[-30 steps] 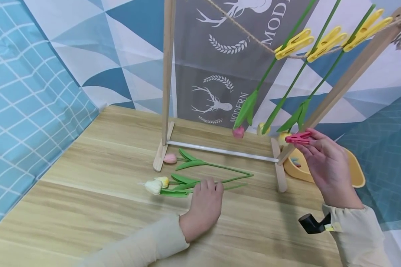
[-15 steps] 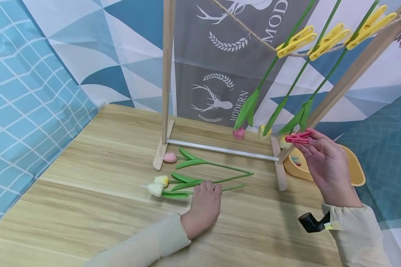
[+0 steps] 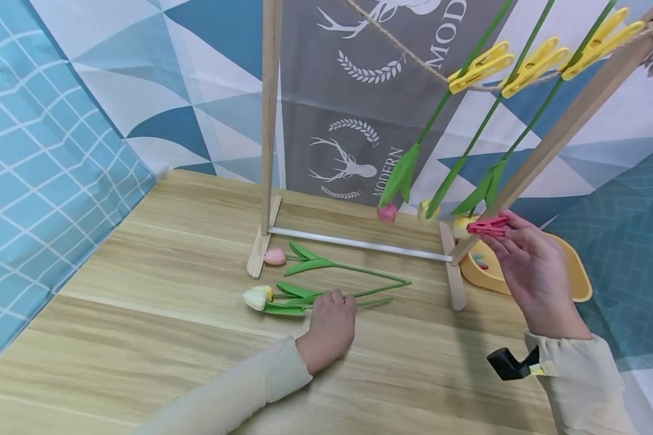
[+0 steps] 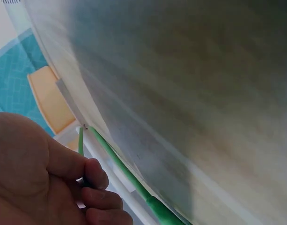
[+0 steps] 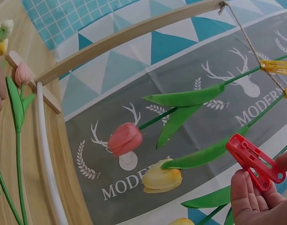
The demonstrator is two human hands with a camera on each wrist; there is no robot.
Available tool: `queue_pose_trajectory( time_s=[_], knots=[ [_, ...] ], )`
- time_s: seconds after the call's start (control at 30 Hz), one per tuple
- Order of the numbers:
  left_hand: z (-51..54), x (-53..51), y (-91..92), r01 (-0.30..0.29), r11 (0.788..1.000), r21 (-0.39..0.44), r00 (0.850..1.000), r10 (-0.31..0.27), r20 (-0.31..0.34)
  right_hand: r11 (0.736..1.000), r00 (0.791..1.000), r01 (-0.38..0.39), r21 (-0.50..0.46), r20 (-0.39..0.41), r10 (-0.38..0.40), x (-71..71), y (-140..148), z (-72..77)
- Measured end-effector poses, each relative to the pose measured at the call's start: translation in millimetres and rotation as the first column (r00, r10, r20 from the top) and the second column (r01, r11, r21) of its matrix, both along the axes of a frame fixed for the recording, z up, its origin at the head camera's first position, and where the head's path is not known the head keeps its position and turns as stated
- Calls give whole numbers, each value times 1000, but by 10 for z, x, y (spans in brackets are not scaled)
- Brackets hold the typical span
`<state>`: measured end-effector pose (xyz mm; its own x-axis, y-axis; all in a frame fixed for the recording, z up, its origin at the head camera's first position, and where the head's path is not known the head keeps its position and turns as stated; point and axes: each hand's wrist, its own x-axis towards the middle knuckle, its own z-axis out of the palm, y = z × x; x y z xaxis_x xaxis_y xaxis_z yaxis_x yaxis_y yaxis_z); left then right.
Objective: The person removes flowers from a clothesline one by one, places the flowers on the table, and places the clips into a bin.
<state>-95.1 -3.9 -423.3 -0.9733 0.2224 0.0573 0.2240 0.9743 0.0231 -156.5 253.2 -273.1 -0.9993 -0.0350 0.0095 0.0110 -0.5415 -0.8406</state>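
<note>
Clip (image 3: 488, 227) in hand (image 3: 539, 275), pieces (image 3: 480, 261) in tray (image 3: 578, 275)

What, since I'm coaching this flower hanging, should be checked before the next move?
1. Long-stemmed white artificial tulip pinched by the left hand: ok.
2. Slotted red plastic clothespin held by the right hand: ok.
3. White tulip up at the thin brown twine: not ok, down near the wooden tabletop.
4. Red clothespin at the twine: not ok, apart from it.
5. Three green-stemmed hanging tulips gripped by long yellow plastic clothespins: ok.
</note>
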Motion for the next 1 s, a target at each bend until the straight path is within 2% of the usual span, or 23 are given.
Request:
queue_pose_trajectory(
  time_s=[0.13,0.33,0.43,0.8,1.0],
  knots=[
    [4,-34,-8,7,1000,-31,999,-5,48,1000,1000,8,-3,4,-8,0,7,-2],
    [52,-60,-12,38,999,-24,995,-35,93,1000,1000,-4,-13,-4,4,-5,10,-2],
    [76,-62,-8,53,998,-36,994,-49,100,999,1000,-11,-30,-4,11,-8,11,-4],
    [115,-63,-9,101,988,-113,988,-86,130,1000,1000,2,15,-1,-2,-25,55,-14],
    [115,-77,-19,125,980,-152,985,-104,141,1000,1000,15,-17,22,-14,-42,113,-36]
  ],
)
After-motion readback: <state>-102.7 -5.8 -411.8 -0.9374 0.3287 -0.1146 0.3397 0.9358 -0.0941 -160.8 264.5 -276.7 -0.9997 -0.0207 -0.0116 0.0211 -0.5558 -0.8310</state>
